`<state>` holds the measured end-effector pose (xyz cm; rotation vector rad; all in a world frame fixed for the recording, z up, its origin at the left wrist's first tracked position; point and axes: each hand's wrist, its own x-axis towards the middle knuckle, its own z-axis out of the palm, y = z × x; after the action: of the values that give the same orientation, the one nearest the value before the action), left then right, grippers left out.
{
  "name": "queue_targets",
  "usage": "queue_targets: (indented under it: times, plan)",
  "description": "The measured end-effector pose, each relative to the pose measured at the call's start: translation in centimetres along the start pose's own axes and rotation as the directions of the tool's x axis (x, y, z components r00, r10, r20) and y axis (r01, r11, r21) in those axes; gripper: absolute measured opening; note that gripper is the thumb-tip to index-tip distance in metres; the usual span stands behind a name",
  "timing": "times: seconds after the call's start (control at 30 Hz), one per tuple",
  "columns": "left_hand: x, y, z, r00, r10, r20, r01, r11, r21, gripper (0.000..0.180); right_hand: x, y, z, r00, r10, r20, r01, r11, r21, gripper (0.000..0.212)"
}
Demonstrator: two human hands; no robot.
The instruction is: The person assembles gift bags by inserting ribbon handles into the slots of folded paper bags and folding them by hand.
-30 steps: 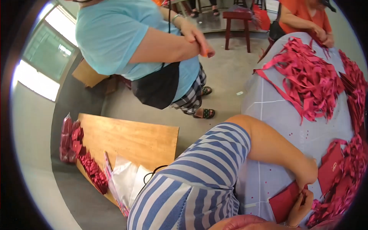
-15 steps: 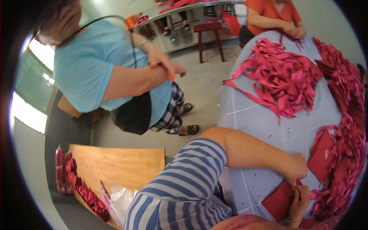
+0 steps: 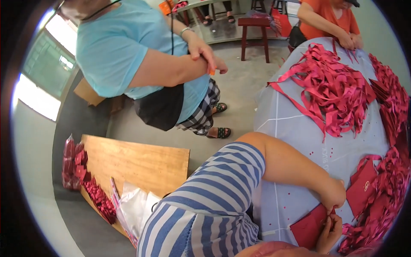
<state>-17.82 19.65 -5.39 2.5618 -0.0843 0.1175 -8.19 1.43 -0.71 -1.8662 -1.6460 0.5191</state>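
Observation:
My left hand (image 3: 334, 195) reaches across the table from a striped sleeve, its fingers bent down in a pinch. Just below it, my right hand (image 3: 329, 233) is closed at the upper right edge of a flat dark red paper bag (image 3: 307, 227). A short bit of red ribbon (image 3: 332, 210) shows between the fingertips of both hands, which almost touch. The bag lies on the whitish table cover (image 3: 274, 210). To its right is a similar dark red bag (image 3: 361, 188) with a light emblem. The fingers partly hide the gripped edge.
A large heap of red ribbons (image 3: 329, 90) covers the far table, and more bags and ribbons (image 3: 381, 205) line its right side. A person in blue (image 3: 115, 55) stands at left; one in orange (image 3: 329, 21) works at the far end. A wooden board (image 3: 137, 160) is lower left.
The view has shifted, so the room appears moved to the right. My hands stay together at the bag's edge. The person in blue keeps their arms crossed in front.

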Motion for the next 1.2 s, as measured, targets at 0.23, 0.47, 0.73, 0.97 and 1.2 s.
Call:
queue_targets:
  times: [0.23,0.47,0.73,0.97,1.2]
  plan:
    - [1.5,-1.1,0.7,0.999,0.042,0.031,-0.037,0.986,-0.162,0.024,0.2,-0.1,-0.2,0.99,-0.14,-0.018,0.138,0.988,-0.074,0.017]
    - [-0.7,-1.6,-0.4,0.989,0.133,-0.071,-0.142,0.978,-0.155,0.041,-0.6,0.2,-0.3,0.991,-0.029,-0.13,0.012,0.992,-0.128,0.011]
    - [-1.7,0.3,-5.1,0.987,-0.158,-0.011,0.145,0.927,-0.346,0.02,0.7,1.5,-0.9,0.956,0.112,-0.273,-0.119,0.993,-0.012,0.008]
    - [-2.0,0.9,-5.0,0.953,-0.219,0.21,0.3,0.788,-0.538,0.017,0.1,1.2,-0.1,0.946,-0.009,-0.324,0.008,1.0,-0.004,0.009]
    - [-2.2,1.2,-5.2,0.943,-0.249,0.222,0.333,0.736,-0.589,0.022,0.0,1.4,-0.5,0.921,0.005,-0.389,0.02,0.998,0.061,0.007]
